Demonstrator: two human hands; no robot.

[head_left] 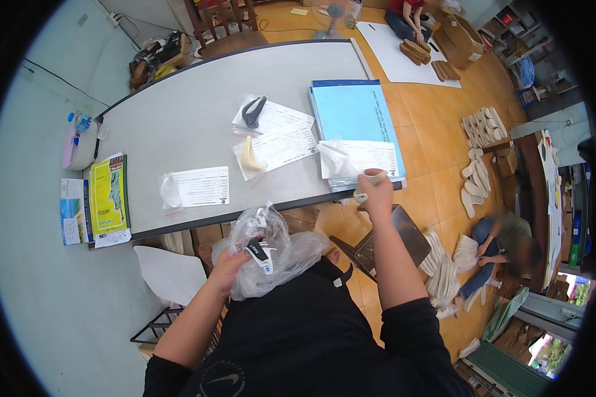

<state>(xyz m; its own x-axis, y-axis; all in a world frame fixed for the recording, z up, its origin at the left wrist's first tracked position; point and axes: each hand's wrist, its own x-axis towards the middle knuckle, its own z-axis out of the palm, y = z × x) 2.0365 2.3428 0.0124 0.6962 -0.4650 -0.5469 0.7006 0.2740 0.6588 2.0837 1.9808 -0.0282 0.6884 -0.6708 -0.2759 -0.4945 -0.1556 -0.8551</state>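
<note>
Over my lap, my left hand (229,266) is closed on a clear plastic bag (251,289) and a small curved black-and-white piece (261,255) at its opening. My right hand (377,193), at the table's near right edge, grips a small pale piece (360,197), partly hidden by my fingers. Just beyond it, a white bagged piece (335,157) lies on a printed form (375,157), atop a stack of blue folders (348,110). More forms on the table carry a black curved piece (252,112), a cream one (250,156) and a whitish one (170,190) in small bags.
A grey table (179,119) stands before me, with booklets (110,196) and a pen holder (81,147) at its left. A dark stool (397,243) is beside my right leg. Two people sit on the floor at right among insoles (438,261) and a cardboard box (458,41).
</note>
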